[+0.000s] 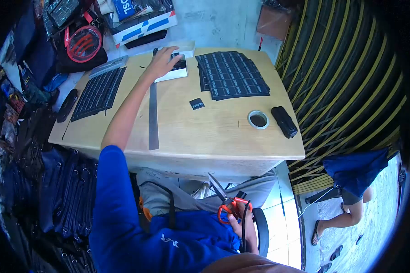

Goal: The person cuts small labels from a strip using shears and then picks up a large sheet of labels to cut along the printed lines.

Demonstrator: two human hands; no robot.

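Note:
My left hand point(161, 63) reaches across the table, its fingers spread over a shallow white box point(174, 76) with dark pieces inside. In my lap, my right hand point(243, 223) grips a pair of scissors point(225, 200) by the orange handles, blades apart and pointing up and away from me. A small dark piece point(242, 194) shows beside the scissors' handles. On the table lies a single black EPSON label point(197, 104). Behind it are stacked sheets of the same labels point(234, 75), and more label sheets point(99, 93) lie at the left.
A grey metal ruler point(154, 118) lies on the table point(205, 136). A tape roll point(258, 119) and a black case point(284, 122) are at the right. Dark bags point(68, 195) hang left. Beyond the folding gate point(346, 86), a person's leg point(337, 223) shows.

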